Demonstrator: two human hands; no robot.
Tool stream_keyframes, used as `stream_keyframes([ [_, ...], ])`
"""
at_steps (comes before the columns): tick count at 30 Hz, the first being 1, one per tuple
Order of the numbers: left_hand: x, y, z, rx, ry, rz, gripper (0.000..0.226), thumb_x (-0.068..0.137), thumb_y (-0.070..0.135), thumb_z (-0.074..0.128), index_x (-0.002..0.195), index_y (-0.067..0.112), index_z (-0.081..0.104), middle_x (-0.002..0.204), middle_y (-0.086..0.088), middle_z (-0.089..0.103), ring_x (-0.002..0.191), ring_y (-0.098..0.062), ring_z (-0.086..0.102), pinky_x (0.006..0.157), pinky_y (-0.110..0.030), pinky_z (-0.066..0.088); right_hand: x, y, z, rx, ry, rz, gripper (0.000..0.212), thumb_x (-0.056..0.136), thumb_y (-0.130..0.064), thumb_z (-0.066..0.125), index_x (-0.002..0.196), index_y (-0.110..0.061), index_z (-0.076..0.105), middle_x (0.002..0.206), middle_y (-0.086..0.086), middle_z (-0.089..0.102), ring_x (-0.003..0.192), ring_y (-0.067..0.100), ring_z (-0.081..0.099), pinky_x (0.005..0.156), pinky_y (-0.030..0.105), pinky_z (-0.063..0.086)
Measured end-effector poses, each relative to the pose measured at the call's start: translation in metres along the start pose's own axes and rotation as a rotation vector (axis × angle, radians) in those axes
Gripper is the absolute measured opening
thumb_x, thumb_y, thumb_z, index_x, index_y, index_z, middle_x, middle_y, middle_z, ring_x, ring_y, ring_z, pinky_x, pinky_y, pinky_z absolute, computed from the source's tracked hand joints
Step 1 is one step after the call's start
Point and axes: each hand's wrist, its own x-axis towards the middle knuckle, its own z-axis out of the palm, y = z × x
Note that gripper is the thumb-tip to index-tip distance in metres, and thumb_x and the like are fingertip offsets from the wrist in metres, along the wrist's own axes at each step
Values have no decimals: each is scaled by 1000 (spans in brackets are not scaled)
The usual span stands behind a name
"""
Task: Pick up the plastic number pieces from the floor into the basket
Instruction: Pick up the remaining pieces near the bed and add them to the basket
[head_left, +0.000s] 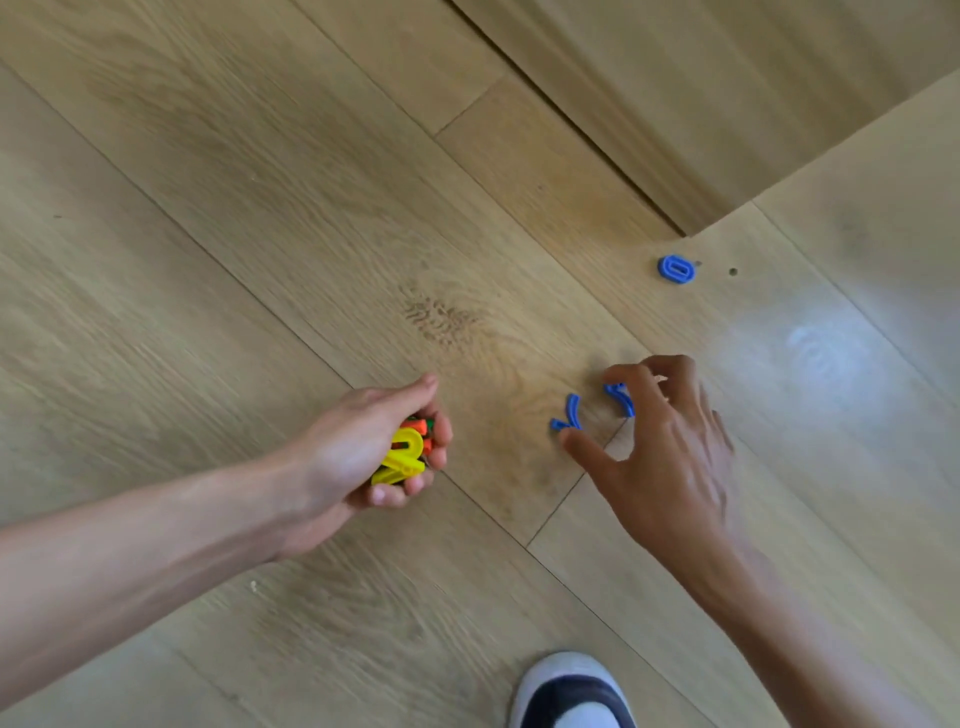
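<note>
My left hand grips a bunch of plastic number pieces, yellow, orange and green, cupped in its curled fingers just above the wooden floor. My right hand reaches down with thumb and fingers spread over two blue number pieces lying on the floor. One blue piece lies by the thumb tip; the other blue piece is partly covered by the index finger. A third blue piece, shaped like a zero, lies farther away at the upper right. No basket is in view.
The floor is light wooden planks. A wooden step or panel edge with a dark gap runs across the upper right. My white and dark shoe stands at the bottom edge.
</note>
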Motion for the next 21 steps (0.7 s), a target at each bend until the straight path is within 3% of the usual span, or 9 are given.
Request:
stream_keyframes([
  [4,-3,3,2,8,-3,2,40,97,42,46,77,9,59,66,-10,55,47,-15,46,31,-16,25,5,-10,3,44,-18,27,54,79,-58,71,120,-26,56,121,-5,46,100,16,55,76,36,48],
  [9,-5,4,3,39,19,-4,42,97,43,46,76,10,60,65,-9,55,47,-15,47,31,-16,25,7,-19,2,90,-36,-22,34,86,-28,70,119,-21,61,117,-5,49,92,19,60,69,35,51],
  [12,-5,4,5,48,22,-14,42,97,44,46,76,10,60,64,-8,55,47,-15,47,32,-15,27,9,-19,2,111,-58,-23,32,83,-19,71,114,-17,66,114,-4,51,95,19,60,73,36,53],
  [17,-4,4,10,44,5,-35,42,98,42,45,75,10,60,62,-7,56,47,-14,47,32,-17,29,9,-14,5,166,-57,-47,21,77,-13,75,98,-16,72,110,-6,46,77,2,50,65,9,37],
  [19,-3,5,13,40,-1,-45,42,97,43,45,76,10,61,63,-7,56,47,-14,48,33,-18,30,9,-12,6,187,-60,-65,17,77,-11,76,93,-16,72,109,-6,44,75,-3,48,61,5,34],
  [21,-2,5,14,40,-9,-51,42,97,44,46,77,10,61,63,-6,56,47,-14,48,33,-18,31,8,-12,7,174,-76,-76,15,78,-11,76,92,-15,72,110,-5,45,75,3,50,61,6,36],
])
